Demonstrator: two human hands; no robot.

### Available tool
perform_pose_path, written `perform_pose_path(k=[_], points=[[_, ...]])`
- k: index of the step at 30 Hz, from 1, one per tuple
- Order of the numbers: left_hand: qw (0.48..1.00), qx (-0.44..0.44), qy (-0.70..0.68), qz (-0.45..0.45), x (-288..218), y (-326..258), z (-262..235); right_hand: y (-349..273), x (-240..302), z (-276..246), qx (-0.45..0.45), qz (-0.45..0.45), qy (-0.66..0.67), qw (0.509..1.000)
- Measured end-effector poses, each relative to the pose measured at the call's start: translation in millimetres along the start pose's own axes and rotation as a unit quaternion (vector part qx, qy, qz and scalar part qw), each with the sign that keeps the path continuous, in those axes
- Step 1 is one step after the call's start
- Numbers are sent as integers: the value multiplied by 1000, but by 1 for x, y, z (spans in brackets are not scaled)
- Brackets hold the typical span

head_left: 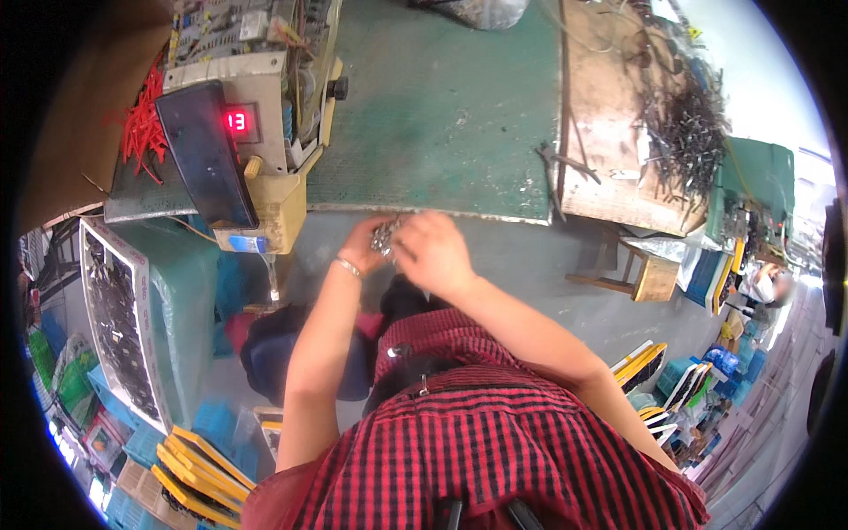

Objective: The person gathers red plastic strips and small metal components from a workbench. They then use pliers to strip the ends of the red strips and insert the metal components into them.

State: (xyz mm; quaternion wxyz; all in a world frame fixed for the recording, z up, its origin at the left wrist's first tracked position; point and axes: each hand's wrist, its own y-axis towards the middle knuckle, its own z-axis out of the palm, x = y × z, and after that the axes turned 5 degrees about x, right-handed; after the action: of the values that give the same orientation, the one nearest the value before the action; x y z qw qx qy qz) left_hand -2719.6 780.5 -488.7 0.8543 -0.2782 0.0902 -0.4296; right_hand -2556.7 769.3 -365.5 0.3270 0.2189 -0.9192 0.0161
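Just off the near edge of the green desk (pixel 442 115), the left hand (pixel 364 243) and right hand (pixel 435 253) pinch a small cluster of metal parts (pixel 385 237) between them (fingers curled close). Beyond, at the desk's left edge, stands a beige machine (pixel 265 132); dark wire pieces (pixel 685 132) pile far right.

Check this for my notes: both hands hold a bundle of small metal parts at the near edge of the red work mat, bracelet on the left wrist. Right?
Not quite. The head view shows the work mat is green, not red. Otherwise correct: left hand and right hand together hold the bundle of small metal parts, with the bracelet on the left wrist.
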Motion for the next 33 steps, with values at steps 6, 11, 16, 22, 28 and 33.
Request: perform_pose_path(k=[6, 11, 16, 22, 28, 33], points=[[997, -35, -62, 13, 41, -59, 29, -13, 43, -26, 93, -43, -14, 995], [985, -26, 142, 95, 41, -87, 71, -11, 50, -87, 21, -18, 49, 998], [989, 46, -118, 72, 21, -105, 140, -14, -9, -132, -71, 173, 80, 979], [983, 124, -118, 70, -4, -76, 249, 66, -107, -217, -135, 252, 104, 953], [977, 183, -83, 75, -35, 5, 360, 211, -195, -251, -164, 413, 449, 776], [948, 169, 176, 206, -51, 72, 402, 255, -219, -218, -106, 344, 595, 719]])
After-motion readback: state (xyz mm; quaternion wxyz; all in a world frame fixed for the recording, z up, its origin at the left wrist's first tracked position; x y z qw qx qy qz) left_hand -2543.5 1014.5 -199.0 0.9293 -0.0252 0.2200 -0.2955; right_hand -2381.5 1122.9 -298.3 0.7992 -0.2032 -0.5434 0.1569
